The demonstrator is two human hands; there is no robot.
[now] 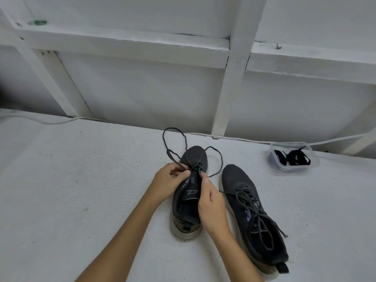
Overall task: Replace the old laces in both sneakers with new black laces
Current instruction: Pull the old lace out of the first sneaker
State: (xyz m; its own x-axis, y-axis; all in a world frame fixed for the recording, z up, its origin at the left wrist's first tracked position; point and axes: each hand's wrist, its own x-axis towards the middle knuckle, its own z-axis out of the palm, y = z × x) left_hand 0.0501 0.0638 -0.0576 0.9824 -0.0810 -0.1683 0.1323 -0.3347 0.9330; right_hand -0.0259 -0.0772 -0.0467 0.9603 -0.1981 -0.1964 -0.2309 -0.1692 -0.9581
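White table [81, 190] | dark grey lace [175, 139] of left dark mesh sneaker [189, 200] was pinched by left hand [168, 180] and right hand [211, 202] | new black laces [295, 157] were kept in clear tub [293, 168]

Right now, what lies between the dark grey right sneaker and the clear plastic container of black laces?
Only bare white surface separates sneaker from container, head view shows.

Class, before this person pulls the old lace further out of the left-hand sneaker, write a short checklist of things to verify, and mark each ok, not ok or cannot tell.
1. Left hand pinches the old dark grey lace: ok.
2. Right hand grips the lace at the eyelets: ok.
3. Dark knit sneaker being unlaced rests flat on the white surface: ok.
4. Loose lace loops free of snags: cannot tell.
5. New flat black laces ready in the clear plastic tub: ok.
6. Second dark sneaker already unlaced: not ok.
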